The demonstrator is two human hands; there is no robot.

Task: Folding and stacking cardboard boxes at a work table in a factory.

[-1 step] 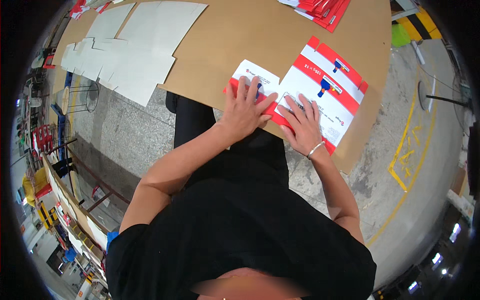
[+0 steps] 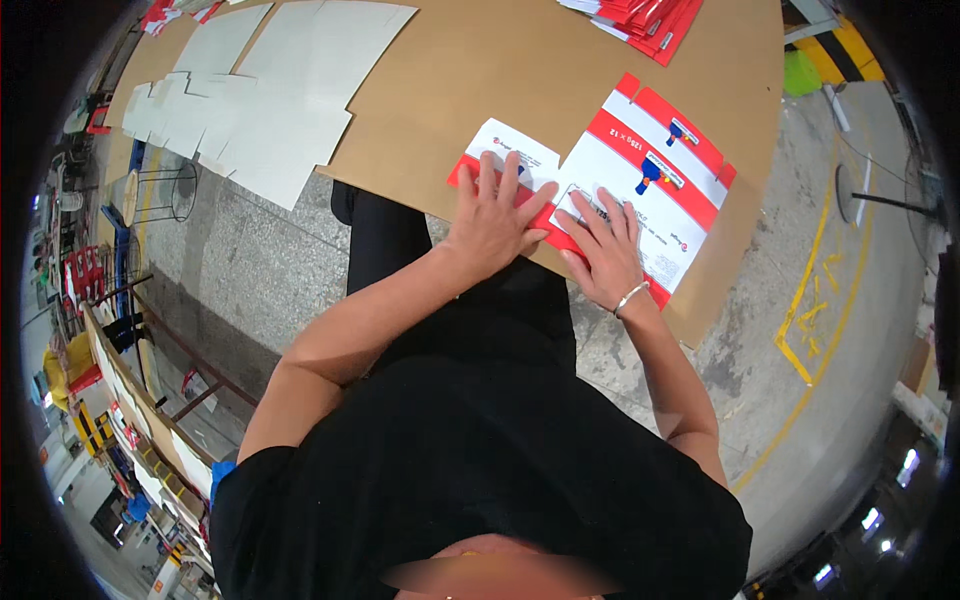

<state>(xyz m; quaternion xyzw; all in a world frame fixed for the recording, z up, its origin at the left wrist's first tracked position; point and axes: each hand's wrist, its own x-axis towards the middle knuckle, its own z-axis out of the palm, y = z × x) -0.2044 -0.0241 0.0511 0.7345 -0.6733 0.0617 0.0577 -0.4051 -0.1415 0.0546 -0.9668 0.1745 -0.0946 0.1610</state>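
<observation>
Hands flat, palms down, we press on a flattened red-and-white carton blank (image 2: pixel 640 180) that lies at the near right edge of a brown cardboard-covered table (image 2: pixel 480 80). Our left hand (image 2: pixel 495 220) is spread wide, its fingers (image 2: pixel 487 178) fanned and pointing away from us, and it covers the blank's left flap, where a red strip meets a white panel. Our right hand (image 2: pixel 605 250) lies just beside it, also open and flat, fingers together and angled toward the far left, resting on the white middle panel near the fold. Neither hand grips anything; both simply bear down on the sheet. A thin silver bracelet (image 2: pixel 630 297) circles the right wrist.

Both forearms come up from the lower part of the view and converge on the blank, the left one bent at the elbow and crossing in from the left, the right one straighter along the right side. The thumbs nearly meet over the red strip between the two hands.

The blank runs diagonally, its far right end reaching toward the table's right edge, with small blue pictures on its white panels. On the far side of the table sits a stack of red carton blanks (image 2: pixel 640 18), well apart from our hands. To the far left, plain grey-white cardboard sheets (image 2: pixel 260 100) overlap one another and overhang the table's left edge.
</observation>
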